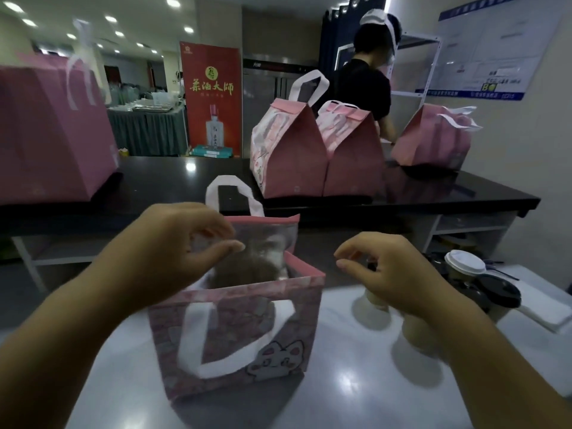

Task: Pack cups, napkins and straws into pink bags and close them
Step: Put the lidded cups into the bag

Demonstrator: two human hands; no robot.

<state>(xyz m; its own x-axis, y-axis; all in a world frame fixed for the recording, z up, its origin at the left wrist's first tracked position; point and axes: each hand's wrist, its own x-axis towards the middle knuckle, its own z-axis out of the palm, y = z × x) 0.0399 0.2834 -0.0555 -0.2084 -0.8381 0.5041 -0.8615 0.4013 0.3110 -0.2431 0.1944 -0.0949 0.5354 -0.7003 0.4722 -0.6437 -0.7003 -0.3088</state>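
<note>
An open pink bag point(235, 335) with white handles and a cartoon cat stands on the white table in front of me. Something brownish lies inside it, too blurred to name. My left hand point(173, 252) hovers over the bag's left rim, thumb and fingers curled and apart, holding nothing that I can see. My right hand point(393, 274) floats to the right of the bag, fingers bent and apart, empty. Under that hand stand two pale cups point(414, 329). Further right are a white-lidded cup point(464, 264) and a black-lidded cup point(498, 292), with white napkins point(544, 314) beside them.
On the black counter behind stand two closed pink bags point(315, 150), another pink bag point(433, 137) at the right and a big one point(52, 125) at the left. A person in a black shirt point(365, 85) works behind the counter. A red banner point(210, 97) stands at the back.
</note>
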